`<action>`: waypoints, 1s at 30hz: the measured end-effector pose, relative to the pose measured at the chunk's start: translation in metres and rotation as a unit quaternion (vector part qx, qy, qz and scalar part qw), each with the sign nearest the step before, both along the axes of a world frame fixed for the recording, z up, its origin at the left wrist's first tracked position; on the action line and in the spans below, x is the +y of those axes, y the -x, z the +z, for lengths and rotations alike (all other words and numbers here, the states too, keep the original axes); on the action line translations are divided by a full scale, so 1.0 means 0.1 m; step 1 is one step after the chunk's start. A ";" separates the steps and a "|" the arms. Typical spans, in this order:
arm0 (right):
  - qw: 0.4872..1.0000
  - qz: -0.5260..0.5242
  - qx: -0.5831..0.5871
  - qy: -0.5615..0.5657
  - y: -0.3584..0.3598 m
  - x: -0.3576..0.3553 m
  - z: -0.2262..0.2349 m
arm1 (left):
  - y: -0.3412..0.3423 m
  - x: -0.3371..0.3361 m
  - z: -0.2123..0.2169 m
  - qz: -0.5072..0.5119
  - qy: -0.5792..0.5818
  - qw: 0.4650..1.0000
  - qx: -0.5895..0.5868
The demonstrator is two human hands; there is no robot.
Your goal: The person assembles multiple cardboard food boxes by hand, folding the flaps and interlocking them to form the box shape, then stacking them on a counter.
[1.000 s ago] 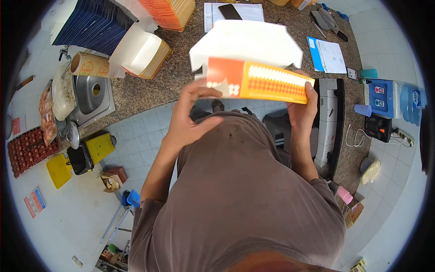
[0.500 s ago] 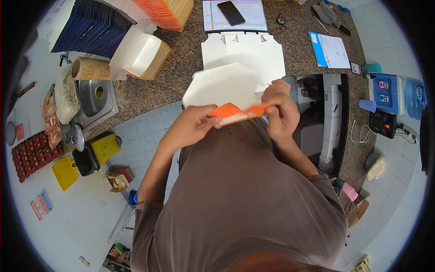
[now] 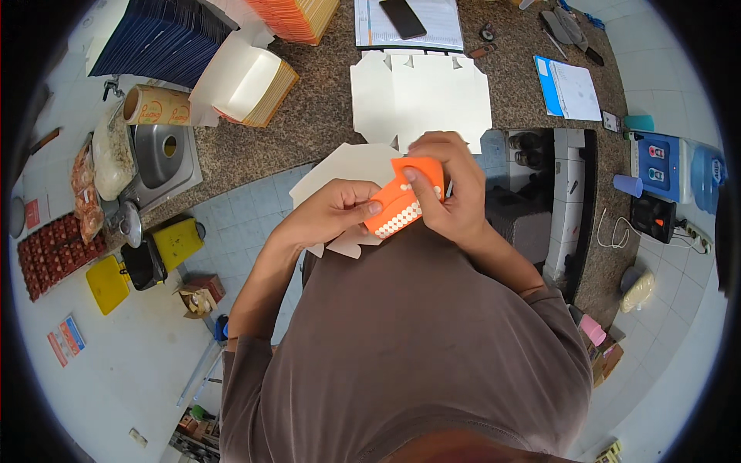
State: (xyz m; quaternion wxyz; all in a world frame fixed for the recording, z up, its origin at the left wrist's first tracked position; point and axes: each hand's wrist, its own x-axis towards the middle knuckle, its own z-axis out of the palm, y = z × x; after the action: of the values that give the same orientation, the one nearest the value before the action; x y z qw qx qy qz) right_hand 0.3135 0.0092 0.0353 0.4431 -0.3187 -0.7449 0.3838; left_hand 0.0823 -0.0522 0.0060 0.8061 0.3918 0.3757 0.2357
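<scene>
In front of my body I hold a paperboard box blank [image 3: 344, 167], its plain white inner side spread beyond my left hand. An orange flap with white dots [image 3: 396, 218] is bent up between my hands. My left hand [image 3: 332, 214] pinches the flap's left end, thumb on top. My right hand [image 3: 454, 193] grips its right end, with the thumb pressed on the orange face and the fingers curled behind. Beyond my hands, more white die-cut blanks [image 3: 421, 96] lie flat at the counter's edge.
Nested food trays [image 3: 270, 92] stand left on the granite counter [image 3: 320, 77], by dark blue [image 3: 162, 38] and orange stacks [image 3: 297, 15]. A sink [image 3: 158, 158] is at left. A phone [image 3: 403, 18] lies on papers; a blue folder [image 3: 546, 85] and water dispenser [image 3: 660, 166] are right.
The held blank has swung to the left and tilted, turning its orange dotted flap upward into view. My right thumb has moved onto the flap. Both hands keep their hold.
</scene>
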 end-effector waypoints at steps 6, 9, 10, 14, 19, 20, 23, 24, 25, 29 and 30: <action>0.971 0.188 -0.141 0.047 -0.11 0.13 0.10 | -0.09 0.00 0.16 0.034 -0.043 0.998 -0.029; 0.990 0.084 -0.089 -0.070 0.09 0.05 0.10 | -0.07 0.07 0.13 0.032 -0.112 0.993 0.019; 0.990 0.045 -0.082 -0.102 0.08 0.06 0.11 | -0.06 0.10 0.14 0.029 -0.140 0.989 0.047; 0.983 0.020 -0.048 -0.175 -0.02 0.09 0.11 | -0.06 0.20 0.28 0.323 -0.003 0.929 -0.181; 0.974 -0.018 -0.038 -0.222 0.21 0.05 -0.03 | -0.27 0.26 0.45 0.421 -0.037 0.871 -0.251; 0.975 -0.041 -0.018 -0.216 0.25 0.07 -0.04 | -0.30 0.28 0.48 0.429 -0.037 0.865 -0.256; 0.970 -0.046 0.003 -0.238 0.38 0.20 -0.03 | -0.31 0.27 0.52 0.447 -0.056 0.855 -0.256; 0.969 -0.048 0.011 -0.243 0.42 0.23 -0.03 | -0.32 0.28 0.55 0.456 -0.081 0.851 -0.246; 0.967 -0.026 0.013 -0.254 0.47 0.26 -0.02 | -0.33 0.29 0.57 0.465 -0.106 0.847 -0.236; 0.986 -0.019 0.054 -0.157 0.80 0.24 0.14 | -0.09 0.25 0.41 0.430 -0.187 0.868 -0.161; 0.985 -0.009 0.010 -0.172 0.84 0.25 0.20 | -0.04 0.26 0.46 0.445 -0.184 0.863 -0.151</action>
State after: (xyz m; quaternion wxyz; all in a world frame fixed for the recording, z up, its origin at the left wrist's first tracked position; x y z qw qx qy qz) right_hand 0.2292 0.0345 0.0549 0.5022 -0.2410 -0.7922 0.2493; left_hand 0.0867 -0.0259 0.0522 0.5759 0.2836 0.3335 0.6904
